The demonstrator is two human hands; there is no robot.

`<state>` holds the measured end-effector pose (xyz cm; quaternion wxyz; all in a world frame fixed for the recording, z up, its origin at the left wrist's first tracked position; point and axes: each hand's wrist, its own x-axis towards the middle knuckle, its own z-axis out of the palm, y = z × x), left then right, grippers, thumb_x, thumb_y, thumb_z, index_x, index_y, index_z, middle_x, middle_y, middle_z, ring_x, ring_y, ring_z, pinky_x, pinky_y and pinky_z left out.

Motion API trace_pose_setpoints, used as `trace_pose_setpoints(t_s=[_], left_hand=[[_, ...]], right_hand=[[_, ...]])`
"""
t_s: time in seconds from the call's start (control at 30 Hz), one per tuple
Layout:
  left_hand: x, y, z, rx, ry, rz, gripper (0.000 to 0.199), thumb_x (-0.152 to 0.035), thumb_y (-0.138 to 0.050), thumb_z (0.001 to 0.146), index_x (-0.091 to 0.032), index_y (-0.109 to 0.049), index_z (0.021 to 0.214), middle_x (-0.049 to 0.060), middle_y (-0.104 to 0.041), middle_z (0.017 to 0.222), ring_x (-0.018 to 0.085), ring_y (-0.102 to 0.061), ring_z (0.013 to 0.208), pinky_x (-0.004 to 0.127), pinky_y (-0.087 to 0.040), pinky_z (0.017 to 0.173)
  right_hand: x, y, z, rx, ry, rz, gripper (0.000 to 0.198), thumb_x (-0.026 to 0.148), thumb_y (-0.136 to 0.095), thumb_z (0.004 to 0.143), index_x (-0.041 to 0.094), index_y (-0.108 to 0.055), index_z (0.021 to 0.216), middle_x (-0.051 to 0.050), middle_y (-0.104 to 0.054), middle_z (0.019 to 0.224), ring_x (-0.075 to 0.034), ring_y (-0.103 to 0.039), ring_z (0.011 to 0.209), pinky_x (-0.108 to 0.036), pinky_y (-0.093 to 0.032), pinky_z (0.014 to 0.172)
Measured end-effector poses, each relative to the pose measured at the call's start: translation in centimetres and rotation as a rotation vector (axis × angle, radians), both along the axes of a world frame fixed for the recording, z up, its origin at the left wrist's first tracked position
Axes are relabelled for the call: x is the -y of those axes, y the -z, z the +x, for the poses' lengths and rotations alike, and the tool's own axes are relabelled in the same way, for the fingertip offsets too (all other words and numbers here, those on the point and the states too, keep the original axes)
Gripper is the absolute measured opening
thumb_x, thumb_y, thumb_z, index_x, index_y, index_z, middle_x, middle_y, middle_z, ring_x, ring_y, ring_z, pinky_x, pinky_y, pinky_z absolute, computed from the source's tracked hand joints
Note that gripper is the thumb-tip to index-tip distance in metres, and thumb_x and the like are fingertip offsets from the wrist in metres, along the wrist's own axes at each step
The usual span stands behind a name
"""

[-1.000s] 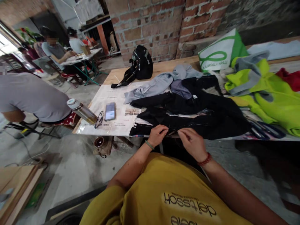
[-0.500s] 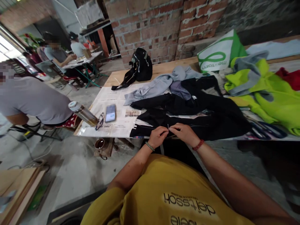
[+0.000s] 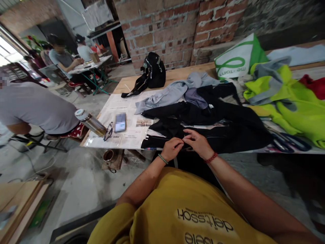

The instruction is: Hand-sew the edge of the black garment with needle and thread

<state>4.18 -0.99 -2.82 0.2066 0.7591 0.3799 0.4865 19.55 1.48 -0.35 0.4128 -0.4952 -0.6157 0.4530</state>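
Note:
My left hand (image 3: 172, 149) is closed in a pinch at the table's front edge, a green bead bracelet on its wrist. My right hand (image 3: 200, 145), with a red bracelet, pinches right beside it, its index finger raised. The fingertips of both hands meet over a black garment (image 3: 228, 135). Something thin and pale shows faintly between them, too small to name. The garment lies spread on the table, with thin white lines along it. Behind it lie a grey garment (image 3: 172, 93) and a dark purple cloth piece (image 3: 195, 98).
Left on the paper-covered table (image 3: 129, 105) are a phone (image 3: 120, 122), glasses (image 3: 108, 131) and a tilted bottle (image 3: 91, 122). A black bag (image 3: 155, 71) stands behind. To the right lie scissors (image 3: 281, 142), yellow-green clothing (image 3: 291, 101) and a white-green bag (image 3: 241, 59). A mug (image 3: 108, 156) sits below. People sit leftward.
My right hand has shifted slightly left and its index finger has lifted. The thin white thing upright between the fingertips shows less now. My left hand has barely moved.

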Motion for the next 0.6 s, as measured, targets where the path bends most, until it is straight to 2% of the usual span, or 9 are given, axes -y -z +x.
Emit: trace_pose_setpoints(t_s=[0.07,0.23,0.3,0.4,0.6], left_hand=[[0.01,0.05,0.03,-0.008,-0.006,0.005,0.010,-0.015,-0.054,0.083,-0.016,-0.064,0.083,0.005,-0.066,0.082,0.012,-0.060,0.080,0.025,-0.051,0.076],[0.05,0.26,0.22,-0.015,-0.049,0.031,0.012,-0.013,-0.057,0.079,-0.015,-0.064,0.088,0.007,-0.067,0.087,0.014,-0.061,0.084,0.028,-0.052,0.079],[0.03,0.33,0.30,-0.021,-0.057,0.038,0.012,-0.012,-0.058,0.077,-0.015,-0.064,0.087,0.007,-0.066,0.086,0.014,-0.062,0.083,0.028,-0.053,0.078],[-0.04,0.42,0.34,-0.019,-0.052,0.059,0.009,-0.011,-0.057,0.077,-0.016,-0.064,0.080,0.006,-0.066,0.083,0.014,-0.062,0.080,0.027,-0.053,0.076],[-0.08,0.52,0.23,-0.007,-0.053,0.075,0.009,-0.013,-0.056,0.080,-0.015,-0.065,0.081,0.006,-0.066,0.083,0.013,-0.061,0.080,0.027,-0.053,0.074]], right_hand=[[0.11,-0.01,0.12,-0.082,0.016,-0.046,0.045,0.027,-0.066,0.066,0.019,-0.059,0.109,0.000,-0.067,0.074,-0.013,-0.060,0.069,-0.030,-0.048,0.073],[0.10,-0.20,0.78,-0.241,-0.021,-0.219,0.035,0.032,-0.072,0.059,0.018,-0.064,0.091,-0.001,-0.067,0.073,-0.014,-0.061,0.069,-0.029,-0.048,0.070],[0.06,-0.21,0.95,-0.259,-0.013,-0.242,0.033,0.032,-0.074,0.057,0.018,-0.065,0.085,-0.001,-0.067,0.073,-0.014,-0.061,0.068,-0.029,-0.048,0.069],[0.08,-0.20,0.94,-0.198,-0.030,-0.194,0.027,0.035,-0.072,0.058,0.018,-0.066,0.077,-0.002,-0.068,0.074,-0.014,-0.060,0.069,-0.029,-0.047,0.070],[0.36,0.16,0.80,0.133,-0.136,0.037,0.021,0.039,-0.057,0.071,0.019,-0.063,0.071,0.000,-0.063,0.069,-0.014,-0.055,0.067,-0.027,-0.043,0.066]])
